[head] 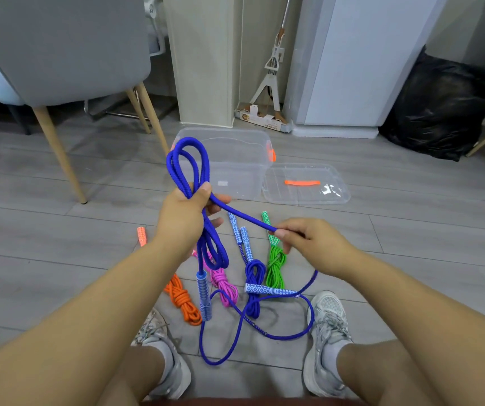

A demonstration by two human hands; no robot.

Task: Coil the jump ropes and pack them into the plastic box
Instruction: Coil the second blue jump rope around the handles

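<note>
Blue rope (244, 213) ran through my left hand (187, 221), whose fingers curled round the gathered strands; loops stood above that fist and hung below it, one handle (204, 297) dangling. My right hand (308, 244) pinched the strand stretched between them. Slack trailed on the floor (59, 230), near the plastic box (235, 171).

Pink rope (223, 284) half behind the left arm (135, 276) — its handles perhaps there too — grey chair (68, 54) past the top edge.

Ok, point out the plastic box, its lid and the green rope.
plastic box (244, 171): head view, clear front wall.
lid (302, 194): head view, flat panel below orange handle.
green rope (276, 268): head view, knotted coil.
</note>
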